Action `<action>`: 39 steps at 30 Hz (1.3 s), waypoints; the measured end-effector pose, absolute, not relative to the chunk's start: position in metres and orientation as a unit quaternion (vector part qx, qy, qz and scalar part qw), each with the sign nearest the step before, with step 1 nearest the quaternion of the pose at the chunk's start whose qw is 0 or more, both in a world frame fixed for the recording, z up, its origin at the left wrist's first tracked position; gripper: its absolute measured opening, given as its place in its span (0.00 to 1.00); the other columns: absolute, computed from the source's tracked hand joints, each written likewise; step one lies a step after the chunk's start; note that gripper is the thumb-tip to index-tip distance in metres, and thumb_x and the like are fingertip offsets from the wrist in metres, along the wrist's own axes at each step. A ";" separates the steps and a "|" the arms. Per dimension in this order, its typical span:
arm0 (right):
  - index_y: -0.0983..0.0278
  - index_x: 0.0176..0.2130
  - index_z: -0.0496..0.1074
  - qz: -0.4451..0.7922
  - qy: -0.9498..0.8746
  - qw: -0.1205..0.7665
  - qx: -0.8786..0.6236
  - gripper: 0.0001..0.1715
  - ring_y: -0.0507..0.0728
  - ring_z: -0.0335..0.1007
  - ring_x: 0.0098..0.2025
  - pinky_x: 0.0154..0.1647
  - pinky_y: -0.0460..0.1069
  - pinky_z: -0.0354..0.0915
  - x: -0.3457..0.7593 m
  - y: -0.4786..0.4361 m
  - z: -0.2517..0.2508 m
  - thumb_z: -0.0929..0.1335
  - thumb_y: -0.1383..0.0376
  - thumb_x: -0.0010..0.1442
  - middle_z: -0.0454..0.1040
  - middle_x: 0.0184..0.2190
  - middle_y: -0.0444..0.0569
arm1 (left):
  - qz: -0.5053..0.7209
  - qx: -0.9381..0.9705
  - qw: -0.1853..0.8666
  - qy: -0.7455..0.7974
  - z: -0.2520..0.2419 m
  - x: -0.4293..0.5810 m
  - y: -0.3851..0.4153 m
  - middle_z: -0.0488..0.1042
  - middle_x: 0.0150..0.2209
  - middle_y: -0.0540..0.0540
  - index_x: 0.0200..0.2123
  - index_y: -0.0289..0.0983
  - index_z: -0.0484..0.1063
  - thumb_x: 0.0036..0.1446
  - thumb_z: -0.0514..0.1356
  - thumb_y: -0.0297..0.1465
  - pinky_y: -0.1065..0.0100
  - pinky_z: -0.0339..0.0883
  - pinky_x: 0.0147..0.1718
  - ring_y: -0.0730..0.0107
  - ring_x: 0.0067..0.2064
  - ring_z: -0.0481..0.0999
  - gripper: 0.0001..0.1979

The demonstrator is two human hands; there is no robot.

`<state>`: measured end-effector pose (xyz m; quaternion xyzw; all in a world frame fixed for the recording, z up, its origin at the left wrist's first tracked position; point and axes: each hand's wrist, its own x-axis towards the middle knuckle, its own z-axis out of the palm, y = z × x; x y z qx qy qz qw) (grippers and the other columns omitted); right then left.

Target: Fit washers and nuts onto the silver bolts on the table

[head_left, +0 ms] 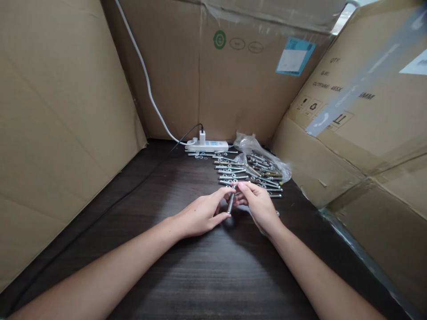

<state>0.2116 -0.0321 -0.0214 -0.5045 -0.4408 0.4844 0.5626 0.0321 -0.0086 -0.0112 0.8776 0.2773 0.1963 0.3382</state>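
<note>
A silver metal bolt (231,202) stands tilted between my two hands, its top leaning away from me. My left hand (208,211) is closed round it, thumb at the lower end and fingers near the upper part. At the top end, the thumb and forefinger of my right hand (258,202) pinch together on the bolt; a small nut or washer there is too hidden to make out. Just beyond my hands lie rows of similar bolts (231,178) with loose washers and nuts (235,181) among them.
More bolts, some brass-coloured, lie by a clear plastic bag (248,143) at the right. Behind them is a white power strip (213,146) with a plugged-in charger (202,138). A black cable (133,186) crosses the dark table (187,284) at left. Cardboard walls (173,80) enclose three sides.
</note>
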 end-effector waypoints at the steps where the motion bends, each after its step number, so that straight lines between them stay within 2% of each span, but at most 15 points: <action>1: 0.65 0.35 0.76 0.486 -0.436 0.564 -0.505 0.19 0.50 0.70 0.24 0.26 0.46 0.70 0.211 -0.032 -0.021 0.70 0.53 0.51 0.75 0.26 0.45 | 0.196 0.878 0.337 0.277 -0.011 0.032 -0.009 0.68 0.30 0.54 0.59 0.45 0.53 0.56 0.57 0.29 0.70 0.63 0.32 0.71 0.29 0.70 0.28; 9: 0.65 0.35 0.76 0.515 -0.417 0.563 -0.494 0.19 0.51 0.70 0.26 0.27 0.46 0.69 0.212 -0.032 -0.022 0.70 0.53 0.50 0.75 0.25 0.46 | 0.193 0.885 0.325 0.272 -0.011 0.031 -0.008 0.68 0.29 0.54 0.59 0.45 0.52 0.56 0.57 0.29 0.69 0.63 0.32 0.72 0.28 0.70 0.28; 15: 0.65 0.34 0.76 0.530 -0.428 0.558 -0.474 0.15 0.50 0.69 0.26 0.30 0.45 0.67 0.211 -0.033 -0.025 0.70 0.56 0.53 0.74 0.25 0.45 | 0.200 0.878 0.335 0.276 -0.012 0.031 -0.007 0.67 0.30 0.54 0.57 0.45 0.53 0.55 0.57 0.28 0.70 0.63 0.30 0.73 0.27 0.69 0.27; 21: 0.65 0.37 0.75 0.527 -0.474 0.523 -0.473 0.14 0.49 0.69 0.28 0.33 0.46 0.67 0.210 -0.035 -0.024 0.71 0.58 0.52 0.73 0.26 0.43 | 0.225 0.871 0.341 0.272 -0.016 0.031 -0.004 0.68 0.31 0.53 0.54 0.42 0.53 0.53 0.57 0.28 0.70 0.65 0.31 0.72 0.29 0.70 0.25; 27: 0.66 0.37 0.74 0.513 -0.509 0.503 -0.474 0.15 0.50 0.69 0.29 0.34 0.47 0.67 0.208 -0.036 -0.022 0.71 0.59 0.52 0.74 0.29 0.46 | 0.240 0.864 0.330 0.294 -0.020 0.032 -0.004 0.70 0.32 0.51 0.59 0.42 0.47 0.51 0.58 0.29 0.67 0.66 0.35 0.69 0.32 0.72 0.34; 31: 0.66 0.39 0.74 0.502 -0.520 0.494 -0.484 0.16 0.52 0.70 0.30 0.34 0.49 0.67 0.209 -0.034 -0.024 0.70 0.58 0.53 0.75 0.30 0.47 | 0.250 0.865 0.323 0.293 -0.020 0.031 -0.002 0.69 0.34 0.51 0.58 0.42 0.51 0.50 0.59 0.28 0.68 0.66 0.37 0.69 0.34 0.72 0.32; 33: 0.65 0.41 0.73 0.461 -0.541 0.489 -0.505 0.16 0.53 0.71 0.30 0.33 0.50 0.67 0.212 -0.034 -0.026 0.67 0.58 0.55 0.75 0.32 0.49 | 0.275 0.861 0.302 0.303 -0.021 0.029 0.003 0.67 0.36 0.50 0.57 0.42 0.51 0.49 0.60 0.29 0.68 0.66 0.37 0.69 0.36 0.71 0.32; 35: 0.64 0.41 0.74 0.367 -0.598 0.468 -0.538 0.14 0.55 0.71 0.32 0.33 0.50 0.67 0.214 -0.034 -0.028 0.65 0.60 0.57 0.75 0.34 0.50 | 0.316 0.847 0.275 0.328 -0.023 0.026 0.012 0.65 0.37 0.50 0.57 0.42 0.50 0.48 0.61 0.31 0.68 0.65 0.36 0.69 0.36 0.69 0.33; 39: 0.63 0.43 0.73 0.175 -0.722 0.362 -0.563 0.14 0.54 0.69 0.32 0.36 0.49 0.65 0.211 -0.031 -0.036 0.63 0.65 0.59 0.74 0.36 0.50 | 0.359 0.822 0.246 0.367 -0.029 0.021 0.027 0.62 0.37 0.50 0.57 0.42 0.49 0.49 0.61 0.31 0.68 0.65 0.36 0.70 0.36 0.67 0.34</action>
